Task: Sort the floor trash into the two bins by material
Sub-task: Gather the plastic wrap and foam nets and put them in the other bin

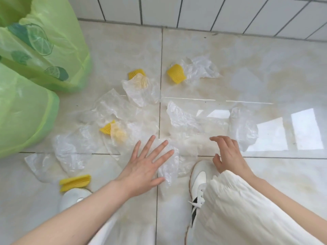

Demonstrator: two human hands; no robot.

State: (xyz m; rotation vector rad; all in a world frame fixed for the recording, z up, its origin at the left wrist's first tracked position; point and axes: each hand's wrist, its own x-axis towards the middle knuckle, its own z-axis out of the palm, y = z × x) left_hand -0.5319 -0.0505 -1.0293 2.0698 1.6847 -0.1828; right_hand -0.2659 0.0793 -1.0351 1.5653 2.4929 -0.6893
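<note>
Several crumpled clear plastic wrappers [141,91] and several yellow pleated paper cups [176,74] lie scattered over the glossy tiled floor. Two bins lined with green bags stand at the left, the far bin [58,50] behind the near bin [24,112]. My left hand [145,167] hovers with spread fingers over a clear wrapper [169,167] near the centre, holding nothing. My right hand [227,154] hangs beside it with loosely curled fingers, empty, above more clear plastic [187,119]. One yellow cup [75,182] lies flattened at the lower left, and another yellow cup [107,129] is partly under plastic.
My two white shoes [200,175] and white trousers [238,209] fill the bottom of the view. A white tiled wall [194,11] runs along the back. Bright window reflections [300,129] glare on the floor at the right.
</note>
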